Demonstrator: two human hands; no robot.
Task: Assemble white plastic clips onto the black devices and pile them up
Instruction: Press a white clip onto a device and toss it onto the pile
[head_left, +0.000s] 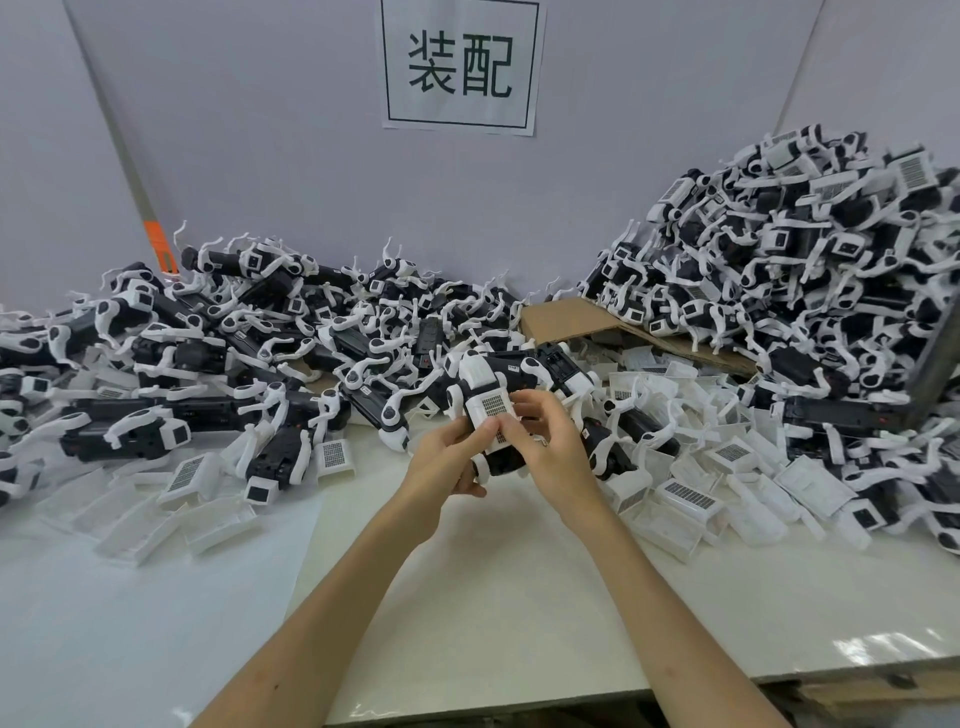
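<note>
Black device (511, 415): held above worktop (493, 597) centre, both hands on it. Left hand (447, 462) gripping underside; right hand (550, 441) closed round body, fingertips pressing white plastic clip (488, 400) on top. Likely light, rigid plastic; thin white legs probably snap-prone, so hold by body. Finished pile (789, 249) right, on cardboard (613, 327). Unclipped devices heaped left (208, 332). Loose clips (691, 499) scattered right and left (197, 478), crowding set-down space. Paper sign (460, 65) on wall.

bare table (467, 597) front, piles (805, 270) (both sides) crowding
</note>
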